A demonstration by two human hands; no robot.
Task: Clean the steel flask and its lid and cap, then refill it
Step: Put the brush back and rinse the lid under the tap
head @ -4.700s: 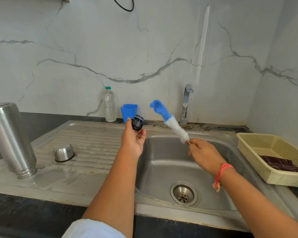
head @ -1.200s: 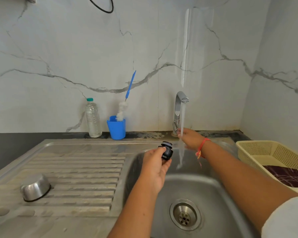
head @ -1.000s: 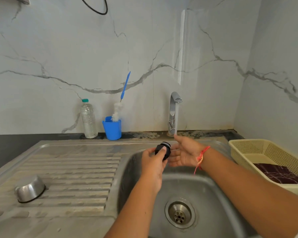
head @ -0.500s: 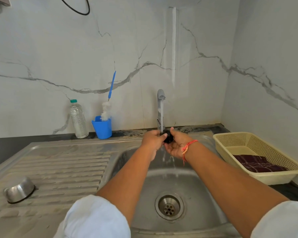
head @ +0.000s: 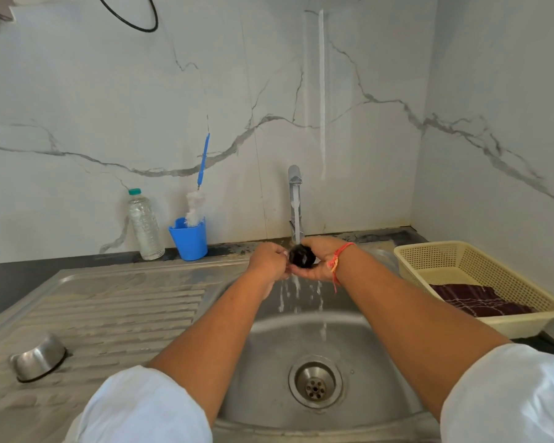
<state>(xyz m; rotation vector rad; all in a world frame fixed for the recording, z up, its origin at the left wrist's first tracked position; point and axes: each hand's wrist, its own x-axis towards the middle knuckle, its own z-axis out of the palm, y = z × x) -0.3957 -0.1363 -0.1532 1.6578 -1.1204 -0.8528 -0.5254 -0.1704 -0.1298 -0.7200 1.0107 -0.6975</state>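
The flask's black lid (head: 302, 256) is under the running tap (head: 295, 199), over the back of the sink basin (head: 269, 378). My left hand (head: 267, 262) grips its left side and my right hand (head: 320, 260) cups it from the right and below. Water falls from my hands into the basin. The steel cap (head: 37, 361) lies upside down on the draining board at the lower left. The steel flask itself is out of view.
A blue cup (head: 189, 239) holding the bottle brush (head: 197, 199) and a clear plastic bottle (head: 145, 225) stand at the back of the counter, left of the tap. A cream basket (head: 480, 266) with a dark cloth sits to the right. The drain (head: 315, 382) is open.
The brush went into the blue cup and the tap was turned on. Both hands have closed on the lid under the stream. The view shifted right, so the flask left the frame.
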